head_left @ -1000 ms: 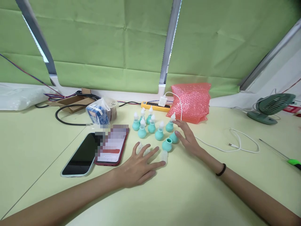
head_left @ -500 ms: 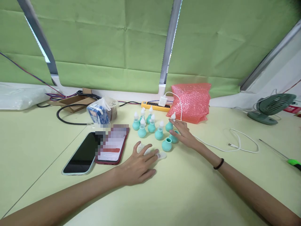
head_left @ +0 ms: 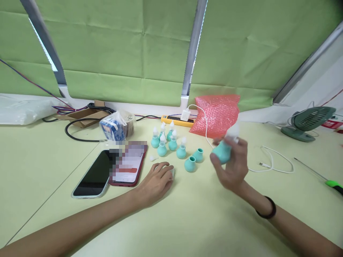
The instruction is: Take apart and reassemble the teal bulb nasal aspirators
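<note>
Raised over the table, my right hand (head_left: 232, 167) is closed around a bulb nasal aspirator (head_left: 221, 152) with a teal bulb and a white tip; it is tilted. My left hand (head_left: 158, 180) rests low on the table with curled fingers. A translucent plastic piece (head_left: 173, 174) shows at its fingertips, mostly hidden by the hand. Beyond it lies a small white tip (head_left: 152, 158). Two teal bulbs (head_left: 190, 164) without tips stand between my hands. Several assembled aspirators (head_left: 162, 147) stand upright in a group behind them.
Two phones (head_left: 92, 178) lie left of my left hand. Behind are a plastic-wrapped blue pack (head_left: 114, 129), a yellow power strip (head_left: 174, 120) and a pink bubble-wrap bag (head_left: 214, 116). At right are a white cable (head_left: 281, 169), a green fan (head_left: 308, 123) and a screwdriver (head_left: 329, 182).
My right hand has picked up the aspirator from the group's right end and brought it nearer, rightward. My left hand's fingers have curled in over the translucent piece, uncovering the small white tip.
</note>
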Tool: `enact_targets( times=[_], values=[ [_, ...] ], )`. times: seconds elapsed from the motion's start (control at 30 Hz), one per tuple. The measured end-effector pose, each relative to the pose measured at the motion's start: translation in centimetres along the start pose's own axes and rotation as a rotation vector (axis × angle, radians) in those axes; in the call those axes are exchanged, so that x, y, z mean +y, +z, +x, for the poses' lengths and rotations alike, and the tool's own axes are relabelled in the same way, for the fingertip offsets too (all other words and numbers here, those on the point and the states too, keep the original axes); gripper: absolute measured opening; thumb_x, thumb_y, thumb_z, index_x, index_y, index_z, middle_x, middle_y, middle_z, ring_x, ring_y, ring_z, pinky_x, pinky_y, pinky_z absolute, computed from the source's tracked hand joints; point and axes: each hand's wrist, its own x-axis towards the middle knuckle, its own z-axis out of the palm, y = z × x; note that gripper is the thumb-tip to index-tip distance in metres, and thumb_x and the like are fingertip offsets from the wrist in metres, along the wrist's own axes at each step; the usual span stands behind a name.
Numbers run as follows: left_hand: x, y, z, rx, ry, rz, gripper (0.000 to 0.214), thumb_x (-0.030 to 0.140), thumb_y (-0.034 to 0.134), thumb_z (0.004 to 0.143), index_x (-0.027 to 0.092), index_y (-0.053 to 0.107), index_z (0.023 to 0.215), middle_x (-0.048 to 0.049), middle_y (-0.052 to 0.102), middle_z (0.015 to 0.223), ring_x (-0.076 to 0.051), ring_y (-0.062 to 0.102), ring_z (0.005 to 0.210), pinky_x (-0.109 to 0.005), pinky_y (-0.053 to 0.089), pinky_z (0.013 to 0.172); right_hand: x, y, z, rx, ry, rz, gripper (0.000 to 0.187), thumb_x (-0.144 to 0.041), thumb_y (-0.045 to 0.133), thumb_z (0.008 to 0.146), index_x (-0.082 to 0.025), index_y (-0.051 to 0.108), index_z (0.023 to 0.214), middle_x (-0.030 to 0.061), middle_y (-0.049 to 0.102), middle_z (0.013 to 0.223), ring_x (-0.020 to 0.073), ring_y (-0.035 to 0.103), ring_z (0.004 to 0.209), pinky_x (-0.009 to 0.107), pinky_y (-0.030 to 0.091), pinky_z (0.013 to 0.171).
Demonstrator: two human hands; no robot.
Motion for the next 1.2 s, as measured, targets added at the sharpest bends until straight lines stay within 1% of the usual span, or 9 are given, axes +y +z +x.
enact_targets(
  times=[0.07,0.13,0.23,0.37,0.5,0.63,0.83,1.07,1.2],
  values=[
    [-0.1,0.1,0.0,0.017,-0.017,-0.026,0.016,0.008,0.039,0.08,0.014,0.047,0.092,-0.0113,0.049,0.112,-0.024,0.037,0.108,-0.041,0.037,0.085,-1.5,-0.1,-1.8,-0.158,-0.168,0.017,0.046,-0.008,0.05,0.069,-0.025,0.043,0.111,0.0098,0.048,0.1,0.0228,0.05,0.093,0.037,0.046,0.07],
    [-0.1,-0.2,-0.1,0.039,-0.013,-0.056,0.023,0.008,0.039,0.078,0.015,0.044,0.1,-0.0125,0.045,0.117,-0.024,0.035,0.109,-0.042,0.035,0.086,-2.4,0.1,-3.7,-0.415,-0.286,0.016,0.038,-0.007,0.044,0.068,-0.022,0.051,0.102,0.0109,0.05,0.103,0.0198,0.054,0.089,0.029,0.047,0.063],
    [0.1,-0.9,-0.2,0.101,0.058,-0.174,0.025,0.011,0.037,0.075,0.015,0.044,0.099,-0.0127,0.049,0.107,-0.024,0.04,0.099,-0.042,0.037,0.081,-3.0,0.6,-5.4,-0.568,-0.308,0.014,0.035,-0.008,0.041,0.066,-0.022,0.056,0.095,0.0086,0.056,0.099,0.0163,0.058,0.082,0.025,0.046,0.059],
    [0.7,-1.4,-0.3,0.169,0.16,-0.33,0.022,0.022,0.038,0.073,0.012,0.046,0.091,-0.0109,0.05,0.083,-0.021,0.042,0.077,-0.038,0.039,0.067,-3.0,0.9,-5.6,-0.545,-0.225,0.088,0.03,-0.01,0.045,0.067,-0.024,0.059,0.089,0.0053,0.059,0.093,0.0125,0.059,0.075,0.022,0.044,0.059],
    [1.2,-1.2,-0.1,0.027,0.104,-0.256,0.022,0.032,0.042,0.079,0.013,0.051,0.084,-0.0078,0.05,0.075,-0.019,0.04,0.072,-0.033,0.037,0.063,-3.4,0.7,-5.2,-0.581,-0.28,0.154,0.021,-0.011,0.049,0.071,-0.023,0.06,0.084,0.0042,0.06,0.089,0.0115,0.059,0.078,0.022,0.044,0.062],
    [0.9,-0.9,-0.1,-0.062,0.149,-0.163,0.033,0.034,0.033,0.086,0.014,0.052,0.069,-0.005,0.05,0.064,-0.017,0.039,0.065,-0.029,0.035,0.06,-3.6,0.7,-5.3,-0.59,-0.247,0.132,0.018,-0.013,0.05,0.075,-0.024,0.06,0.085,0.0042,0.061,0.084,0.0106,0.059,0.072,0.02,0.044,0.057],
    [0.5,-0.4,-0.1,0.064,0.149,-0.057,0.045,0.041,0.028,0.087,0.014,0.049,0.058,-0.0024,0.049,0.053,-0.015,0.039,0.059,-0.026,0.028,0.054,-3.5,1.1,-6.0,-0.609,-0.211,0.082,0.024,-0.011,0.048,0.076,-0.024,0.06,0.091,0.0051,0.059,0.083,0.0113,0.057,0.069,0.019,0.042,0.053],
    [0.4,0.4,-0.3,0.267,0.088,0.103,0.039,0.032,0.041,0.085,0.014,0.045,0.051,0.0007,0.046,0.045,-0.013,0.037,0.052,-0.026,0.025,0.052,-3.3,1.6,-6.3,-0.54,-0.114,0.042,0.025,-0.01,0.048,0.075,-0.024,0.06,0.092,0.0064,0.058,0.082,0.0118,0.056,0.064,0.02,0.043,0.051],
    [0.1,-0.7,-0.2,0.252,0.046,0.145,0.033,0.031,0.044,0.083,0.014,0.048,0.055,-0.0012,0.05,0.052,-0.014,0.039,0.055,-0.027,0.027,0.053,-3.1,1.7,-6.3,-0.484,-0.084,0.082,0.025,-0.01,0.049,0.075,-0.023,0.06,0.093,0.007,0.057,0.085,0.0121,0.056,0.067,0.02,0.045,0.053]
  ],
)
